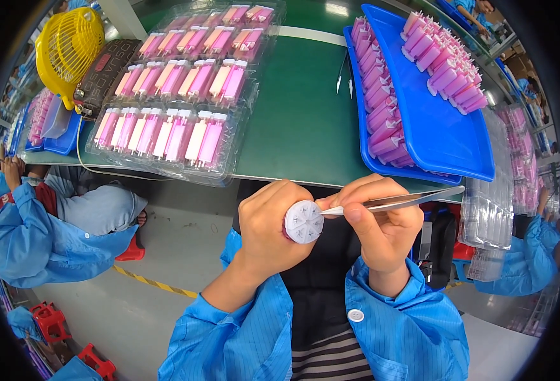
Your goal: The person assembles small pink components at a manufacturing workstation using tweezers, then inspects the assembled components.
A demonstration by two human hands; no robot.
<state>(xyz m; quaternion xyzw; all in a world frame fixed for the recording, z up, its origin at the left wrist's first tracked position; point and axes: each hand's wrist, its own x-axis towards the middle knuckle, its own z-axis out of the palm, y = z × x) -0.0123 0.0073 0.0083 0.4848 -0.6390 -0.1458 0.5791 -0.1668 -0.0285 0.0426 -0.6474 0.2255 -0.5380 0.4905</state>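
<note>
My left hand [261, 222] is closed around a round piece [303, 222] with a pale grey face turned up. That face is split into wedge-shaped sectors with small dark marks, and a bit of pink shows at its lower left edge. The rest of the piece is hidden in the fist. In my right hand [384, 225] a pair of metal tweezers [413, 199] lies between thumb and fingers. Their pale tip end meets the right edge of the round face, close to my left hand. Both hands are in front of the table's near edge.
On the green table [299, 114], a clear plastic tray [229, 168] holds rows of pink-and-cream parts. Blue trays [448, 143] with pink parts stand at right. Another pair of tweezers [339, 79] lies between. A yellow basket [57, 76] is at far left. Co-workers sit on both sides.
</note>
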